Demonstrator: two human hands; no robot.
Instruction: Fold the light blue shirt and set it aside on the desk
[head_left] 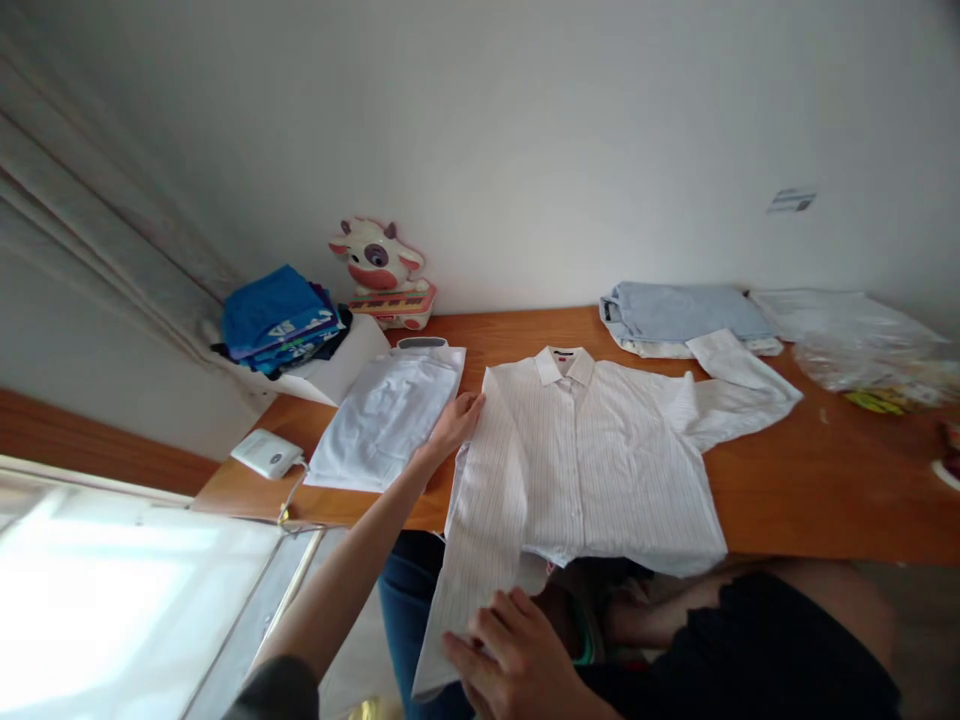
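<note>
A white striped shirt (592, 455) lies face up on the wooden table (810, 490), collar toward the wall, its hem hanging over the front edge. My left hand (454, 425) rests on the shirt's left shoulder edge, fingers flat. My right hand (517, 655) grips the left sleeve near its cuff, below the table edge. The other sleeve stretches out to the right.
A folded white shirt (390, 415) lies left of my left hand. Behind are a stack of blue clothes (281, 320), a cow toy keyboard (382, 275), a folded light-blue garment (682, 315) and plastic bags (862, 345). A small white device (266, 452) sits at the left corner.
</note>
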